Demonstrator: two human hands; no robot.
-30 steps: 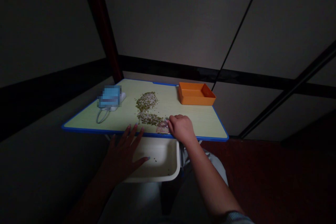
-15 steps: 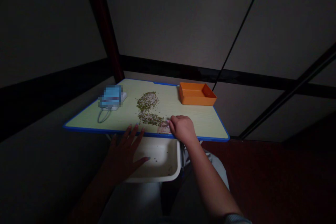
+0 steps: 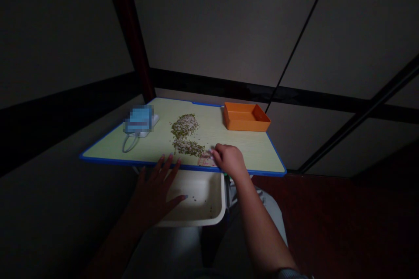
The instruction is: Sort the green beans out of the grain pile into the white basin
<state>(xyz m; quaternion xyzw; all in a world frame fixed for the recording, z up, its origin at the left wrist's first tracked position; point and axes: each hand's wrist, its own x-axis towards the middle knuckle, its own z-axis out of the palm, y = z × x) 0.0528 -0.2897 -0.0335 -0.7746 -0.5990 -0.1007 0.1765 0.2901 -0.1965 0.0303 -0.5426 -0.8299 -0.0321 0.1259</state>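
My left hand [image 3: 159,183], fingers spread, rests with its fingertips at the front edge of the table [image 3: 238,152], over the white bin [image 3: 193,220]. Near that same edge my right hand [image 3: 229,159] is curled closed with thumb and forefinger together; whatever is in the pinch, if anything, is too small to make out. Beside its fingertips a pinkish printed patch [image 3: 207,161] shows on the tabletop. Small green and whitish grains lie in two joined piles, a far pile [image 3: 185,125] and a near pile [image 3: 187,147] that trails toward my right hand.
An orange open box [image 3: 248,124] stands at the back right of the table. On the left is a blurred blue item [image 3: 139,118] on a white base with a grey cord loop [image 3: 130,144]. A few grains lie in the bin below. Walls rise close behind.
My right hand has shifted very slightly right, and a little more of the pinkish patch shows. The left hand stays in place. A few more grains seem to show in the bin.
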